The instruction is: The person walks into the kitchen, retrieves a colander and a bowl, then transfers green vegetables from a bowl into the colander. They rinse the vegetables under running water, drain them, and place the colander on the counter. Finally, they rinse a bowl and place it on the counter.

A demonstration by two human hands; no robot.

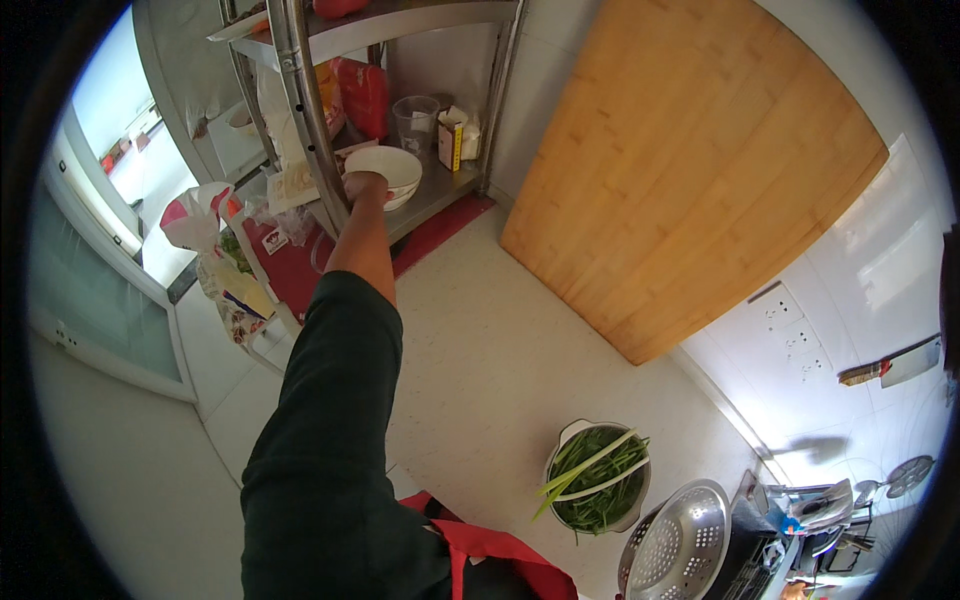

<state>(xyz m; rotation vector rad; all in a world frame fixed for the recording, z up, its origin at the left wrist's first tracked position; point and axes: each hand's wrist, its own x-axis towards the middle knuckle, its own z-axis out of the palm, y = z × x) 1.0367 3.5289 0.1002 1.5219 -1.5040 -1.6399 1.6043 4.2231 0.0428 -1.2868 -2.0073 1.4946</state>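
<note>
My left arm, in a dark sleeve, stretches out to a stainless steel shelf rack (439, 199). There my left hand (365, 184) grips the near side of a stack of white bowls (390, 166); the hand itself hides part of them. A clear plastic cup (415, 124) and a small open carton (451, 140) stand behind the bowls on the same shelf. My right hand is out of view. On the pale countertop before me, a pot (643, 495) holds cut green leafy stalks (592, 480), with long pale stalks lying across the top. A perforated metal colander (679, 544) leans tilted beside it.
A large wooden board (690, 172) stands against the tiled wall. A cleaver (911, 364) and a brush (862, 373) hang near wall sockets (795, 334). Plastic bags (214, 255) and a red panel (289, 274) crowd the rack's left side. Utensils (832, 532) cluster at lower right.
</note>
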